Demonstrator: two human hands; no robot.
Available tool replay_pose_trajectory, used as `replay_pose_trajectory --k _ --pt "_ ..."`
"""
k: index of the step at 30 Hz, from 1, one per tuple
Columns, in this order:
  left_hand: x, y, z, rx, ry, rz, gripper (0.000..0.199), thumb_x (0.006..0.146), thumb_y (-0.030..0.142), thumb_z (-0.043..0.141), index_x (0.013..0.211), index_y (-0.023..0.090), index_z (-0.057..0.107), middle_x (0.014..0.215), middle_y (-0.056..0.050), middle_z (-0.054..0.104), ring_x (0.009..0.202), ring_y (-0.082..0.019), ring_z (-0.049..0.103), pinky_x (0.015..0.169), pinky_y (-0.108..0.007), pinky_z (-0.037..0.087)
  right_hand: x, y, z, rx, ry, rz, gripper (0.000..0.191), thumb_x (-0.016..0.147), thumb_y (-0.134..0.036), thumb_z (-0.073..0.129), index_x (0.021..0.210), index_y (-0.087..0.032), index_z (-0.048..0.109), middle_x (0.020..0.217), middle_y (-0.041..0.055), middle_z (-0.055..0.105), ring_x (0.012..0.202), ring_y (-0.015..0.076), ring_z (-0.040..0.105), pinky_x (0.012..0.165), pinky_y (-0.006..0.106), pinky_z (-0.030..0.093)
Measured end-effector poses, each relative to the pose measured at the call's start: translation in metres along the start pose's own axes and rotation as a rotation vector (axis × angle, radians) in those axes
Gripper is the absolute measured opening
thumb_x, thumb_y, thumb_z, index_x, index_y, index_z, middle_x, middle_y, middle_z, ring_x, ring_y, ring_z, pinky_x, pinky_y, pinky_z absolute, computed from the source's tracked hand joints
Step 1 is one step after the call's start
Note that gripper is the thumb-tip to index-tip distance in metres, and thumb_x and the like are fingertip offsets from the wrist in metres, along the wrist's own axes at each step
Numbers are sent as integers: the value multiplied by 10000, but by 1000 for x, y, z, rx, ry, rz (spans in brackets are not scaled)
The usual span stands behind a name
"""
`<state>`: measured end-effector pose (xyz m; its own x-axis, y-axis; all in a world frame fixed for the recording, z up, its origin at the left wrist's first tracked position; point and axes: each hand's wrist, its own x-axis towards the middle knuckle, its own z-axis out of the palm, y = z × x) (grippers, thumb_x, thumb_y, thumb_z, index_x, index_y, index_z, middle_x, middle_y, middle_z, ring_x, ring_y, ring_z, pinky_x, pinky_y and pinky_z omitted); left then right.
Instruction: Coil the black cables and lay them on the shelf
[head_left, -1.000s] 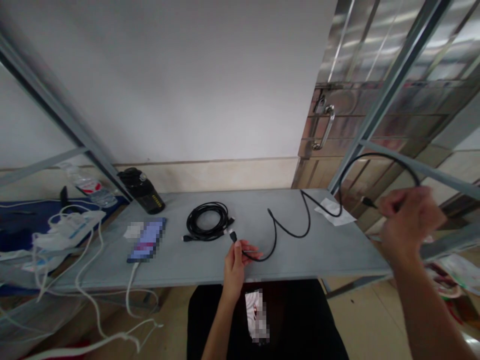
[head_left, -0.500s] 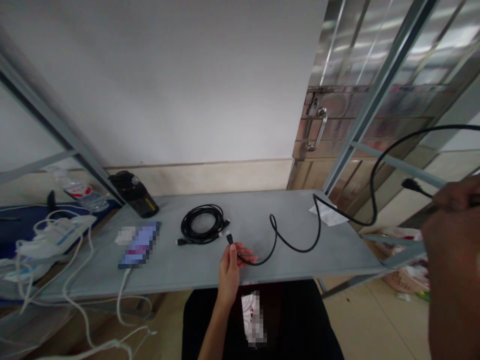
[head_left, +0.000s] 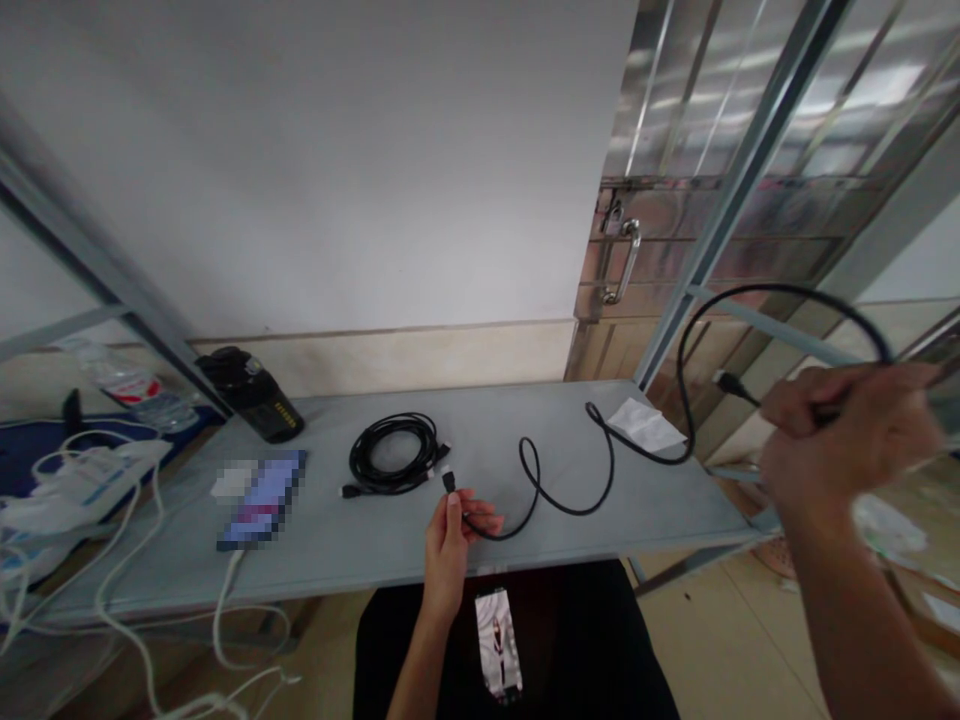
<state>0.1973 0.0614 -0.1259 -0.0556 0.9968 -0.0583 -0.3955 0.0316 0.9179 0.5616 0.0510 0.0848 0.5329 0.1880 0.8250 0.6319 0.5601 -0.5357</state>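
Note:
My left hand (head_left: 448, 540) pinches one plug end of a black cable (head_left: 570, 508) just above the front of the grey table. From there the cable loops across the tabletop, rises and arches over to my right hand (head_left: 847, 420). That hand, raised at the right and partly blurred, is closed round the cable. The other plug (head_left: 733, 384) sticks out at its left side. A second black cable (head_left: 360, 455) lies coiled on the table, left of my left hand.
A phone (head_left: 264, 498) and a black bottle (head_left: 255, 395) occupy the table's left part, near white cords (head_left: 105, 575) and a clear bottle (head_left: 135, 388). White paper (head_left: 646, 424) lies at the right. Metal posts (head_left: 739, 190) flank the table (head_left: 360, 560).
My right hand has come inward to the left with its cable, so the raised loop is tighter. My left hand keeps its hold. The whole view has shifted slightly.

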Motion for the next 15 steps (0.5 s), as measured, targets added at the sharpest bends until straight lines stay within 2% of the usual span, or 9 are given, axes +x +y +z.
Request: replay_pose_trajectory --k 1,2,5,7,8,11,13,15 --pt "0 -1 -1 1 2 -3 663 957 784 743 1160 155 696 947 -118 850 807 -307 864 738 -437 714 -16 -5 6 29 -76 41 599 1165 -709 418 748 -283 476 580 -65 392 455 123 347 483 310 298" --pt "1 -2 -1 3 3 -8 658 960 779 743 1165 156 699 964 -124 853 827 -311 867 739 -434 713 -35 -8 11 6 -211 75 583 1170 -664 464 748 -266 519 589 -51 445 481 129 396 502 307 318" --pt "3 -5 -3 6 -2 -15 643 959 764 755 1184 162 720 1023 -144 861 887 -320 871 760 -436 713 -100 -12 30 -141 -623 89 624 1216 -576 354 735 -247 574 646 -15 547 576 146 532 582 305 414" --pt "4 -6 -4 2 -8 -9 650 950 765 764 1203 167 736 1053 -153 863 917 -322 869 781 -444 714 -146 -11 44 -83 -851 104 505 1235 -480 330 945 -244 669 730 -12 640 634 156 626 619 289 497" --pt "5 -6 -5 2 -13 -7 650 948 768 763 1200 169 744 1064 -158 863 936 -324 867 795 -449 714 -169 -10 51 -56 -945 73 439 1237 -431 337 1027 -242 673 827 9 710 724 167 696 685 291 550" --pt "7 -8 -7 22 -20 -6 632 960 770 745 1177 177 763 1098 -160 865 1010 -334 857 846 -454 711 -228 -6 69 -79 -1128 -100 269 1210 -312 435 1135 -242 684 1083 77 773 1006 238 759 926 384 624" --pt "8 -10 -8 51 -12 8 608 975 761 733 1170 187 773 1129 -152 866 1056 -337 847 880 -445 705 -257 -2 75 -139 -1190 -195 178 1178 -250 518 1196 -242 695 1138 88 766 1051 267 749 966 434 627" --pt "8 -11 -9 81 -6 32 575 996 740 720 1179 199 781 1171 -142 860 1095 -333 836 921 -438 696 -276 3 78 -209 -1227 -256 169 1154 -200 572 1279 -226 682 1170 94 759 1056 272 744 962 443 627"
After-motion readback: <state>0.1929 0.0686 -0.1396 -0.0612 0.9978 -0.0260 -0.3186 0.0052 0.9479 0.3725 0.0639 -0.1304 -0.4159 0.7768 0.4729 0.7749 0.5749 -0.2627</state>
